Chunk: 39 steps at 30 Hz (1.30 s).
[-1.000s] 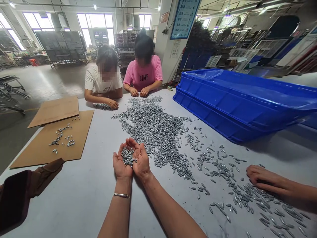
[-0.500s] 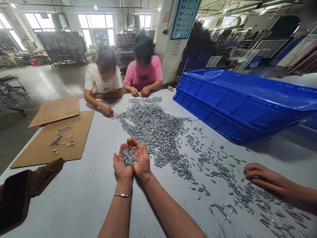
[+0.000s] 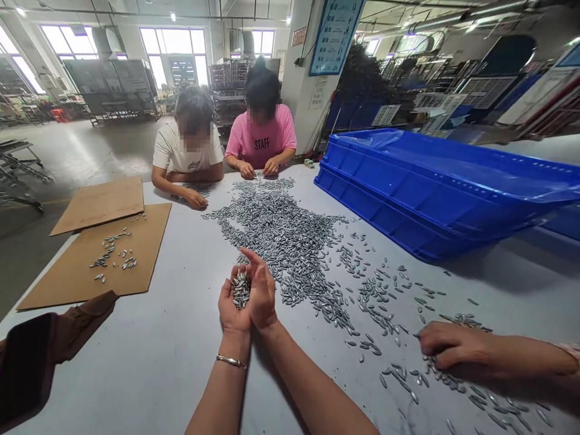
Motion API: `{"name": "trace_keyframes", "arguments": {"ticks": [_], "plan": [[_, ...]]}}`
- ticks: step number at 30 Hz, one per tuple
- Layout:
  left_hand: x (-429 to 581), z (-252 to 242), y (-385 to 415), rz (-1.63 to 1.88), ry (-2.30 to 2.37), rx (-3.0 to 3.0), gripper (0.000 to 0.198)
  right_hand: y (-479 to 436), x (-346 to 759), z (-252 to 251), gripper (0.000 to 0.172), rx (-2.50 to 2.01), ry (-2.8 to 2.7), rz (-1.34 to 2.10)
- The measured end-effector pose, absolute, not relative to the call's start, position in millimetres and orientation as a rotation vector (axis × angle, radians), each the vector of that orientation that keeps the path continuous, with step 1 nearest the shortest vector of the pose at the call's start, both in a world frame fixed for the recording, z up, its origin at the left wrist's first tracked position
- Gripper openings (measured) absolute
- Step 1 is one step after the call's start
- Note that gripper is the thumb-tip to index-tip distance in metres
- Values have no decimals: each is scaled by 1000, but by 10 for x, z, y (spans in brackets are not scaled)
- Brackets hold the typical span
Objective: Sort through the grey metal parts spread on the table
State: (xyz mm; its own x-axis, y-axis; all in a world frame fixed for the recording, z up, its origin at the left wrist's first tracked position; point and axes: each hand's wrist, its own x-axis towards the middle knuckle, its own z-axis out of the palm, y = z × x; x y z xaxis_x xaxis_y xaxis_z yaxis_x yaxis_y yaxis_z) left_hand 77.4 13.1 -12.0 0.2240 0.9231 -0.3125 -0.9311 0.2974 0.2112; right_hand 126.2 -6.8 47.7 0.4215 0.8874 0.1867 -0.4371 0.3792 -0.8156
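Note:
My left hand (image 3: 233, 308), with a silver bracelet on its wrist, is cupped palm up around a heap of small grey spindle-shaped metal pieces (image 3: 241, 289). Against its side stands my right hand (image 3: 263, 296), tilted upright with the palm turned toward the heap and the fingers stretched out. No piece shows in the right hand, though its palm is partly hidden. Just beyond both hands, a large pile of the same metal pieces (image 3: 285, 235) spreads over the white table (image 3: 181, 362).
A co-worker's hand (image 3: 457, 344) rests among scattered pieces at right. Two people sit across the table, hands at its far edge. Stacked blue crates (image 3: 408, 199) stand at right. Cardboard sheets (image 3: 140, 266) with some pieces lie at left, near a dark phone (image 3: 27, 368).
My right hand has tipped from palm up to upright, and the pieces now lie in my left hand. Both hands moved slightly right. The co-worker's hand at right moved left across the scattered pieces.

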Motion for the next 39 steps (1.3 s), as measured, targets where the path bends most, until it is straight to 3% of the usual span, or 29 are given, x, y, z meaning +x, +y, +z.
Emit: {"name": "trace_keyframes", "arguments": {"ticks": [9,39], "plan": [[663,75,165,1352,352,-182,30,191,1383,238,37,-679,-10,1176],[477,180,215,1389,368,200,34,184,1034,12,21,-516,225,1480]]}}
